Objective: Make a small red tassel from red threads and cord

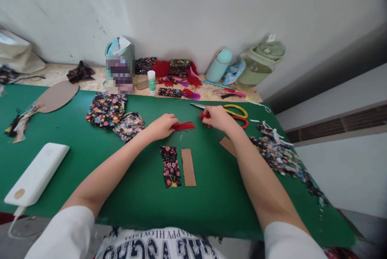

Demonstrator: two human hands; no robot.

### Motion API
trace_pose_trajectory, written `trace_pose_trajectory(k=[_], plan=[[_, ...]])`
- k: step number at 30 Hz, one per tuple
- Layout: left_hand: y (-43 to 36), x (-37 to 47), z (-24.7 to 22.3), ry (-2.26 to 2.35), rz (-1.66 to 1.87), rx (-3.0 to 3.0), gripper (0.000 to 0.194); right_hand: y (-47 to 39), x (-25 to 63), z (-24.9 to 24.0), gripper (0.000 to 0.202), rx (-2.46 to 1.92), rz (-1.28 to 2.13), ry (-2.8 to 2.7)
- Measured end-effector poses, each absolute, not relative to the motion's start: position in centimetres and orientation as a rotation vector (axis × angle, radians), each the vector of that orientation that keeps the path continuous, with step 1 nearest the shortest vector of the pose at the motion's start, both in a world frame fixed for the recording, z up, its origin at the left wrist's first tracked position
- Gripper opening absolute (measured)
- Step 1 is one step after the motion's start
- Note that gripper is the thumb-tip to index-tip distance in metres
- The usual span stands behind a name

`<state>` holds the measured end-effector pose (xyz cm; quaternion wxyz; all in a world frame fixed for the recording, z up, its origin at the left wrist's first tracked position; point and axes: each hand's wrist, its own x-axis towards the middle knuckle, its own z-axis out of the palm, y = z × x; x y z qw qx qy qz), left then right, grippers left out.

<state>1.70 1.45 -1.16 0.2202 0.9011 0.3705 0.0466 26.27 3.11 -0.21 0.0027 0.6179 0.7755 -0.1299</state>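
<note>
Left hand (165, 126) pinches red threads (185, 126), right hand (218, 117) a red tuft (202, 117)! Tasselled piece (169, 92) looks done; fabric strip (171, 167), cardboard (188, 167) unjoined.

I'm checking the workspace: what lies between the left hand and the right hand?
In the head view, red threads extend from the left hand toward the right hand; then green tabletop shows before a red bundle at the right hand.

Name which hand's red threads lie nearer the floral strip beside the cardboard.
The fanned red threads in the left hand; the bunch in the right hand is farther, near the scissors.
</note>
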Motion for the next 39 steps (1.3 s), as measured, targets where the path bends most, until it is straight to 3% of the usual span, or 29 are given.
trace_pose_trajectory(k=[6, 10, 15, 20, 24, 30, 39], plan=[[1.4, 1.7, -1.1, 1.03, 0.123, 2.503, 0.028, 3.3, 26.6, 0.0, 0.024, 1.993, -0.474, 2.542], [1.3, 1.7, -1.0, 1.028, 0.124, 2.5, 0.029, 3.3, 27.9, 1.5, 0.019, 2.08, -0.468, 2.642], [1.4, 1.7, -1.0, 1.025, 0.117, 2.509, 0.029, 3.2, 30.1, 3.1, 0.02, 2.537, -0.513, 2.639], [1.4, 1.8, -1.0, 1.024, 0.116, 2.498, 0.029, 2.9, 31.3, 3.6, 0.019, 2.787, -0.772, 2.618], [1.4, 1.8, -1.1, 1.018, 0.12, 2.504, 0.028, 2.7, 31.1, 3.5, 0.016, 2.407, -0.911, 2.653], [1.4, 1.7, -1.0, 1.017, 0.116, 2.508, 0.028, 3.1, 29.3, 2.4, 0.02, 1.737, -0.665, 2.633], [1.6, 1.6, -1.4, 0.998, 0.142, 2.513, 0.029, 3.1, 27.2, 1.3, 0.013, 1.542, -0.488, 2.454]])
